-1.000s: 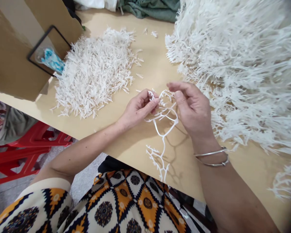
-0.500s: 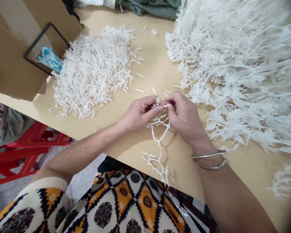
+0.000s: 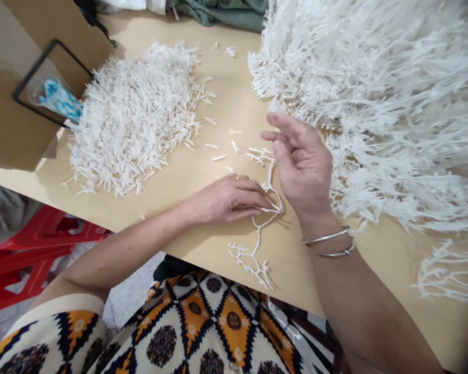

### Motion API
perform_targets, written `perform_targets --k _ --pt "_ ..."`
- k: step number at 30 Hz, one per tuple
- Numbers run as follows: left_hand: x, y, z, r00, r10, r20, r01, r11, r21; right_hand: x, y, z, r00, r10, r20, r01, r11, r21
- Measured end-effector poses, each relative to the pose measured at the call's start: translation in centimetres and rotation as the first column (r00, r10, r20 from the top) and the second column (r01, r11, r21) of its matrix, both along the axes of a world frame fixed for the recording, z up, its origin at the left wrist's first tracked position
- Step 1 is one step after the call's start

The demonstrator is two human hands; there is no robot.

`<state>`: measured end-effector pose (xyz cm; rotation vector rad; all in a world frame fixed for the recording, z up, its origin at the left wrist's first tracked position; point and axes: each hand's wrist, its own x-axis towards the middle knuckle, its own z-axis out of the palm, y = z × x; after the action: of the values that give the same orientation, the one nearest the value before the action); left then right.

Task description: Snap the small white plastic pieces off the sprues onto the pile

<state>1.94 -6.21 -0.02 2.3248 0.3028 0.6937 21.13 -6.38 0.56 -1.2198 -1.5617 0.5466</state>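
Note:
A white branching plastic piece (image 3: 259, 234) lies on the table near its front edge, its twigs spreading up toward both hands. My left hand (image 3: 244, 198) rests low over its middle part, with fingers closed on a thin stem. Just to the right, my right hand (image 3: 302, 161) is raised above the table beside the upper twigs, palm turned inward, fingers loosely curled and apart, holding nothing. Small white bits (image 3: 235, 147) are scattered beyond my left hand.
A heap of small white pieces (image 3: 132, 114) is at the left, near a cardboard box (image 3: 19, 124) and a black wire frame (image 3: 23, 83). A larger white pile (image 3: 393, 114) fills the right. Green cloth (image 3: 218, 11) lies at the back; red stools (image 3: 27, 265) stand lower left.
My hands have come apart. The right one has lifted and opened, while the left has lowered toward the table. The branching piece now lies flatter, with its upper twigs exposed.

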Motion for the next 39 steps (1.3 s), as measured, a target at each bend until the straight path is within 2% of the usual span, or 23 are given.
perform_targets --k 3,5,8,10,12,16,18,20,23,25,27,29,30,31,32,34,36,39 --pt "-0.2 -0.2 0.2 0.994 0.099 0.037 -0.095 0.991 -0.097 1.1 0.3 0.5 0.987 -0.103 -0.120 0.114 0.989 0.091" --pt "-0.4 -0.2 0.3 0.973 0.223 0.058 -0.209 0.959 -0.190 2.2 0.7 0.3 0.971 -0.165 -0.174 0.198 0.961 0.193" --pt "-0.6 -0.2 0.1 0.917 0.392 0.078 -0.330 0.853 -0.405 3.5 1.2 -0.2 0.964 -0.261 -0.040 0.260 0.912 0.318" --pt "-0.6 -0.2 -0.1 0.889 0.452 0.075 -0.359 0.789 -0.498 4.1 1.3 -0.6 0.948 -0.307 0.084 0.268 0.912 0.310" --pt "-0.6 0.0 0.0 0.848 0.526 0.064 -0.445 0.773 -0.453 4.4 1.4 -1.0 0.937 -0.321 0.135 0.275 0.920 0.280" --pt "-1.0 0.7 0.2 0.761 0.647 0.036 -0.627 0.750 -0.212 4.7 1.5 -1.6 0.919 -0.333 0.212 0.268 0.920 0.286" --pt "-1.6 1.4 0.0 0.708 0.706 -0.008 -0.703 0.704 -0.104 4.8 1.5 -1.7 0.894 -0.348 0.281 0.254 0.912 0.322" --pt "-2.3 2.2 -0.5 0.630 0.776 -0.026 -0.777 0.630 -0.011 4.9 1.5 -1.6 0.873 -0.363 0.327 0.237 0.900 0.367" --pt "-3.0 2.6 -0.8 0.560 0.826 0.060 -0.828 0.560 0.022 5.1 1.6 -1.6 0.856 -0.398 0.331 0.250 0.877 0.410" --pt "-3.0 2.3 -0.4 0.566 0.812 0.142 -0.820 0.573 -0.007 5.2 1.6 -1.6 0.848 -0.417 0.327 0.272 0.872 0.407" --pt "-2.6 1.7 0.4 0.609 0.769 0.192 -0.768 0.633 -0.100 5.1 1.7 -1.7 0.845 -0.422 0.329 0.284 0.875 0.391" --pt "-2.1 1.1 1.1 0.680 0.704 0.206 -0.641 0.707 -0.300 4.9 1.7 -1.7 0.847 -0.415 0.333 0.288 0.884 0.369" --pt "-1.9 0.8 1.3 0.712 0.672 0.204 -0.552 0.715 -0.428 4.8 1.7 -1.7 0.849 -0.410 0.332 0.290 0.889 0.355" --pt "-1.8 0.7 1.4 0.739 0.644 0.198 -0.456 0.695 -0.556 4.7 1.7 -1.7 0.852 -0.405 0.332 0.292 0.894 0.341" --pt "-1.7 0.7 1.4 0.760 0.622 0.188 -0.367 0.649 -0.666 4.5 1.7 -1.6 0.854 -0.399 0.333 0.292 0.899 0.327" --pt "-1.8 0.9 1.4 0.782 0.603 0.158 -0.241 0.526 -0.816 4.3 1.6 -1.6 0.855 -0.385 0.347 0.287 0.910 0.300" --pt "-2.1 1.1 1.4 0.777 0.614 0.140 -0.175 0.423 -0.889 4.0 1.4 -1.7 0.850 -0.362 0.382 0.272 0.924 0.268" --pt "-2.4 1.3 1.8 0.755 0.641 0.140 -0.116 0.340 -0.933 3.8 1.2 -2.0 0.837 -0.310 0.451 0.239 0.948 0.209"
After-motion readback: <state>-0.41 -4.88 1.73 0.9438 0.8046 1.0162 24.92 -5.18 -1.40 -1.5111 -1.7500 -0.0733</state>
